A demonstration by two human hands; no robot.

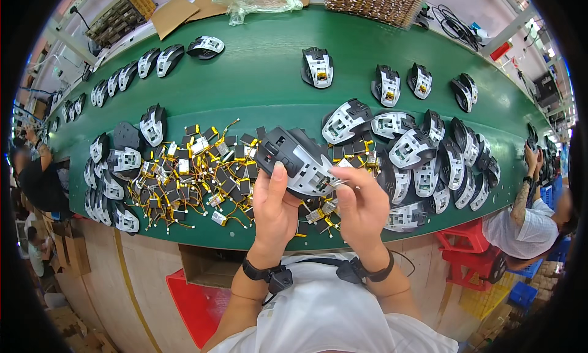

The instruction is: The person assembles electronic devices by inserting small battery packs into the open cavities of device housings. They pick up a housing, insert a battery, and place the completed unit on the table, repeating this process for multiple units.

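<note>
small batteries (196, 175) lie left of the held mouse shell (297, 160), piled shells (429, 163) right, on the belt (257, 83)

Bare forearms, white shirt
A black wristband (260, 271) with a small black device circles each wrist, above the white shirt (324, 316).

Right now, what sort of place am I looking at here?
Most likely an electronics assembly line. A long green belt carries rows of open mouse shells, a heap of small batteries with yellow leads lies on it, and the left hand and right hand hold one mouse shell.
</note>
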